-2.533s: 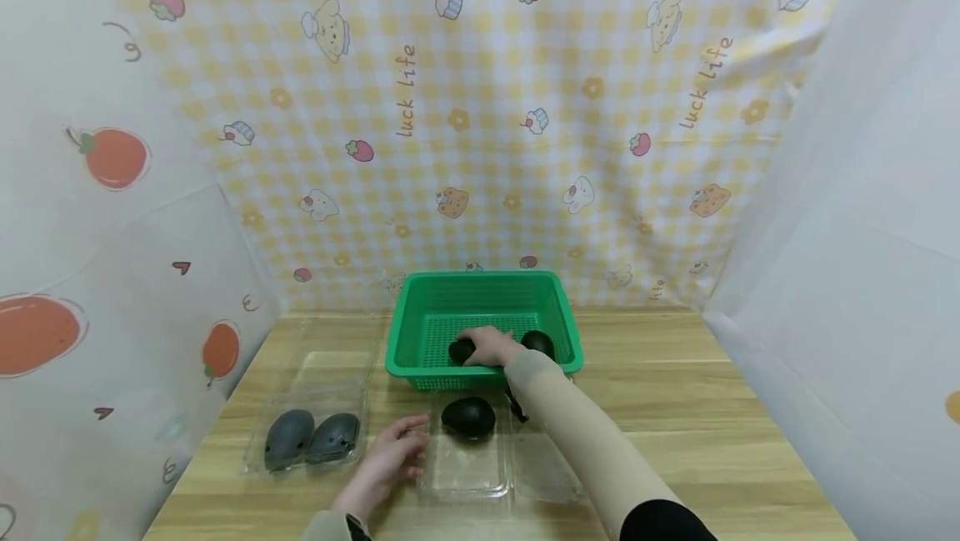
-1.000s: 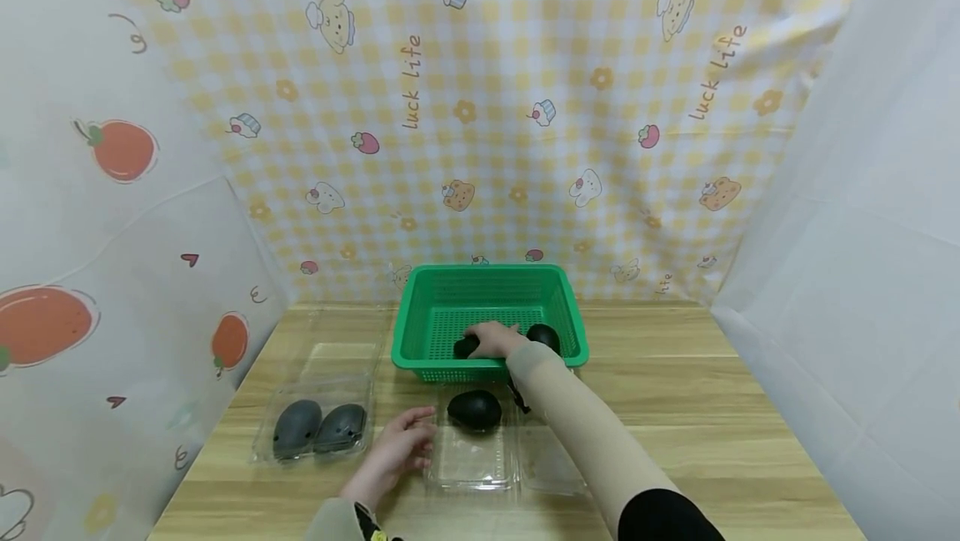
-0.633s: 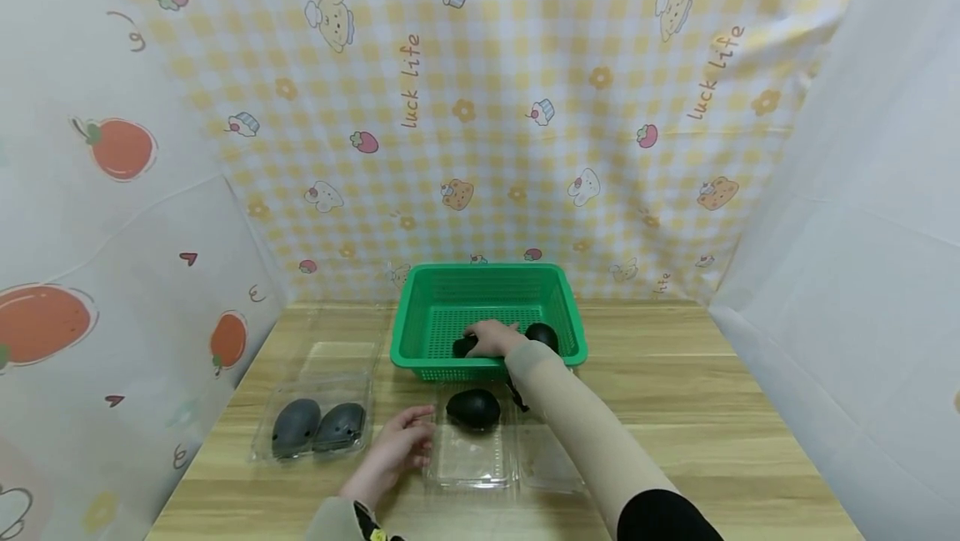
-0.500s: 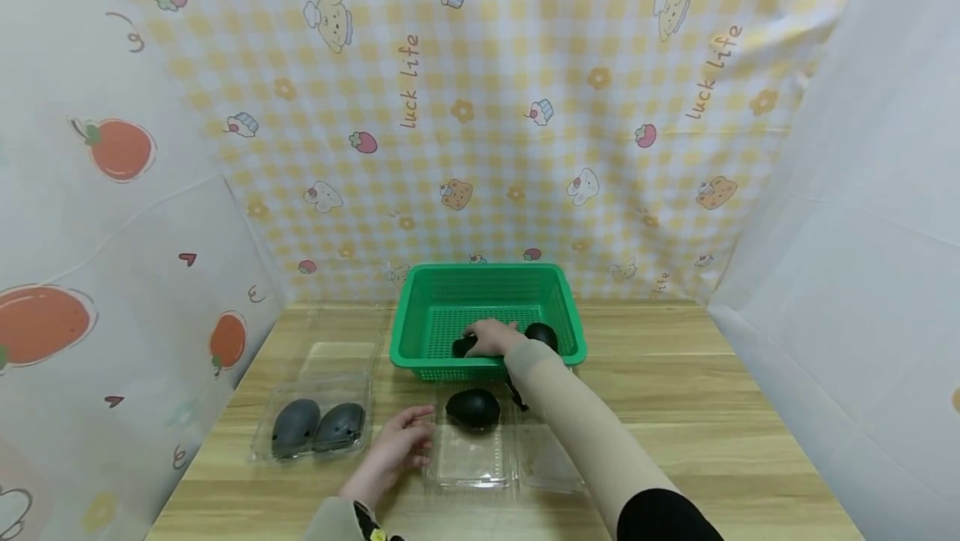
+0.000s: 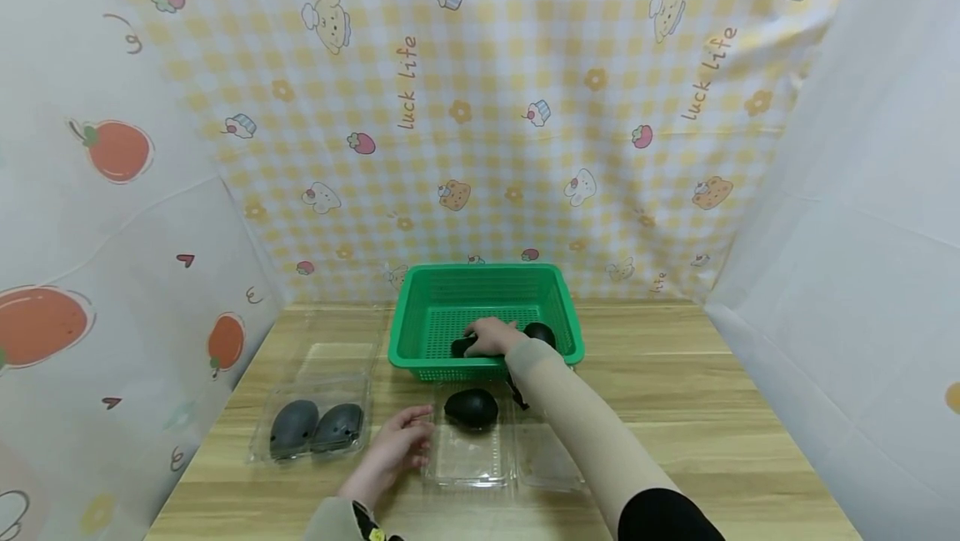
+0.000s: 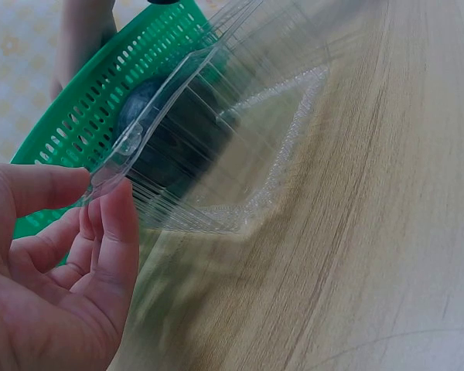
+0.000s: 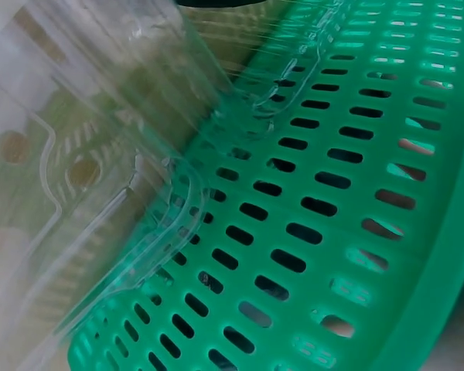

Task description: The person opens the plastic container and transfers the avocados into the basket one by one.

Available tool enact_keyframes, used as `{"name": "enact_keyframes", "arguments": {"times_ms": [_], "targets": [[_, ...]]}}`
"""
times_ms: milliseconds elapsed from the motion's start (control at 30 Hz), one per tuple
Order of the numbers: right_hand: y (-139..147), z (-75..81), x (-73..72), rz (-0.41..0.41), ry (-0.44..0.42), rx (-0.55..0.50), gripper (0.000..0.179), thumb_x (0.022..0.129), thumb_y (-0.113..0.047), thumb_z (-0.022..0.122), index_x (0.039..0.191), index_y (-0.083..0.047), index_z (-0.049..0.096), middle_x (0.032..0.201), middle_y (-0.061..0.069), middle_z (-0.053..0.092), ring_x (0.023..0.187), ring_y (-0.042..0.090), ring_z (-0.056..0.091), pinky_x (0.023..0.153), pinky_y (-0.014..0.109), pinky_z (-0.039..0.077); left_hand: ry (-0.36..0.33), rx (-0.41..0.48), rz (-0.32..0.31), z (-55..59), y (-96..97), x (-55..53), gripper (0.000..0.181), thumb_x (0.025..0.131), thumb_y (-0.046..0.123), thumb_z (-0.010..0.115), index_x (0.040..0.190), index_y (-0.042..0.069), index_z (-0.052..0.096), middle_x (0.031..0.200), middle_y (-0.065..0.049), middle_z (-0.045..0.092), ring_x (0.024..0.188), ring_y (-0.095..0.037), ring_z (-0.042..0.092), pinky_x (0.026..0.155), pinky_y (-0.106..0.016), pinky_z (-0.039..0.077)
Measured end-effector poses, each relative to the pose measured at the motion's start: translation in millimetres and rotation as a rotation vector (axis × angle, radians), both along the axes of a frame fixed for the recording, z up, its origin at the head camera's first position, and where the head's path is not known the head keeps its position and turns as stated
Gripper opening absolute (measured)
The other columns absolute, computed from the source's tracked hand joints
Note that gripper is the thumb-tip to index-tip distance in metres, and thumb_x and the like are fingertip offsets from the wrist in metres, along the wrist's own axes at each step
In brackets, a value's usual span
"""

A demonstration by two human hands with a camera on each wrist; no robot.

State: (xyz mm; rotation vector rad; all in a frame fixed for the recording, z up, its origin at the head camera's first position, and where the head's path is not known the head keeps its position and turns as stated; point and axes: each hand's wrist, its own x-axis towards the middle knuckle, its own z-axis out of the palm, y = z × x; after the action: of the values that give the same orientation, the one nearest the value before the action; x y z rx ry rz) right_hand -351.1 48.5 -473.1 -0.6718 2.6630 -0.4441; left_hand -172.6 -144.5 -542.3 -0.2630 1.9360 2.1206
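In the head view my left hand [image 5: 392, 451] is at the left edge of an open clear plastic clamshell [image 5: 471, 468]. The left wrist view shows its thumb and fingers pinching the thin rim. One dark avocado [image 5: 471, 409] lies in the far part of that clamshell. My right hand [image 5: 491, 337] reaches over the near rim of the green basket [image 5: 401, 358] and grips an avocado [image 5: 461, 348], mostly covered by the fingers. Beside the wrist, another avocado [image 5: 538, 333] sits in the basket. The right wrist view shows only the basket's slotted wall [image 7: 309, 232] and clear plastic.
On the left stands another clear clamshell [image 5: 258, 449] with two dark avocados [image 5: 294, 428] in it; more clear plastic stretches behind it. The open lid [image 5: 547, 458] of the middle clamshell lies partly under the right forearm. A checked curtain [image 5: 495, 149] backs the wooden table [image 5: 675, 408].
The head view has shifted slightly. Both hands stay where they were, the right gripping the avocado in the basket, the left at the clamshell's edge.
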Motion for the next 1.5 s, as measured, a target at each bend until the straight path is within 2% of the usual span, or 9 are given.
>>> {"name": "enact_keyframes", "arguments": {"times_ms": [333,567,700,833,967,1200,1333,1500], "targets": [[3.2,3.0,-0.9,0.001,0.002,-0.001,0.045,0.092,-0.032,0.067,0.134,-0.019,0.058,0.140,0.006,0.051,0.132,0.032,0.041,0.103,0.074,0.012,-0.013,-0.006,0.003,3.9,1.5,1.4,0.049,0.092,0.004,0.060,0.136,-0.010,0.043,0.101,-0.009,0.056,0.074,-0.016,0.055,0.057,-0.028,0.053],[8.3,3.5,-2.0,0.016,0.018,-0.015,0.044,0.093,-0.032,0.065,0.135,-0.019,0.058,0.134,0.004,0.056,0.126,0.029,0.048,0.104,0.073,0.013,-0.022,-0.009,0.005,4.7,1.6,1.5,0.048,0.092,0.004,0.059,0.136,-0.009,0.044,0.102,-0.010,0.055,0.074,-0.016,0.055,0.057,-0.028,0.053],[12.9,7.4,-0.8,0.050,0.042,-0.066,0.045,0.094,-0.033,0.063,0.136,-0.017,0.057,0.133,0.003,0.057,0.124,0.027,0.050,0.105,0.069,0.021,-0.022,0.002,-0.003,4.3,0.8,1.5,0.048,0.092,0.004,0.058,0.136,-0.010,0.043,0.103,-0.010,0.055,0.074,-0.017,0.055,0.057,-0.029,0.052],[18.1,16.7,4.7,0.116,0.076,-0.152,0.044,0.096,-0.033,0.060,0.136,-0.014,0.056,0.134,0.004,0.056,0.123,0.026,0.051,0.102,0.055,0.037,-0.019,0.008,-0.006,3.9,0.0,1.2,0.048,0.093,0.004,0.058,0.136,-0.010,0.042,0.103,-0.010,0.056,0.074,-0.017,0.055,0.058,-0.029,0.052],[24.5,29.8,20.0,0.163,0.115,-0.240,0.042,0.097,-0.033,0.059,0.134,-0.014,0.057,0.133,0.003,0.057,0.120,0.025,0.054,0.095,0.042,0.046,-0.018,0.004,-0.001,3.3,-0.1,1.0,0.048,0.093,0.004,0.058,0.136,-0.010,0.042,0.102,-0.009,0.055,0.074,-0.017,0.054,0.058,-0.030,0.052],[32.7,46.4,66.0,0.236,0.222,-0.307,0.034,0.096,-0.029,0.061,0.128,-0.017,0.061,0.128,-0.001,0.059,0.116,0.016,0.055,0.095,0.034,0.047,-0.016,-0.002,-0.004,3.1,0.0,1.7,0.049,0.092,0.004,0.058,0.136,-0.010,0.043,0.102,-0.011,0.055,0.074,-0.017,0.054,0.058,-0.030,0.053],[32.0,46.6,88.2,0.301,0.268,-0.309,0.033,0.095,-0.029,0.063,0.126,-0.015,0.063,0.125,-0.001,0.061,0.113,0.013,0.057,0.093,0.031,0.048,-0.011,-0.003,0.001,4.2,0.4,2.1,0.048,0.092,0.004,0.058,0.136,-0.010,0.043,0.102,-0.010,0.056,0.073,-0.016,0.054,0.058,-0.030,0.052],[29.9,37.6,106.3,0.374,0.312,-0.264,0.036,0.095,-0.032,0.063,0.125,-0.012,0.064,0.128,0.001,0.059,0.115,0.012,0.056,0.093,0.028,0.048,-0.006,-0.001,0.009,5.4,0.9,2.7,0.048,0.091,0.004,0.059,0.135,-0.010,0.044,0.102,-0.010,0.057,0.073,-0.016,0.054,0.058,-0.030,0.052]]}}
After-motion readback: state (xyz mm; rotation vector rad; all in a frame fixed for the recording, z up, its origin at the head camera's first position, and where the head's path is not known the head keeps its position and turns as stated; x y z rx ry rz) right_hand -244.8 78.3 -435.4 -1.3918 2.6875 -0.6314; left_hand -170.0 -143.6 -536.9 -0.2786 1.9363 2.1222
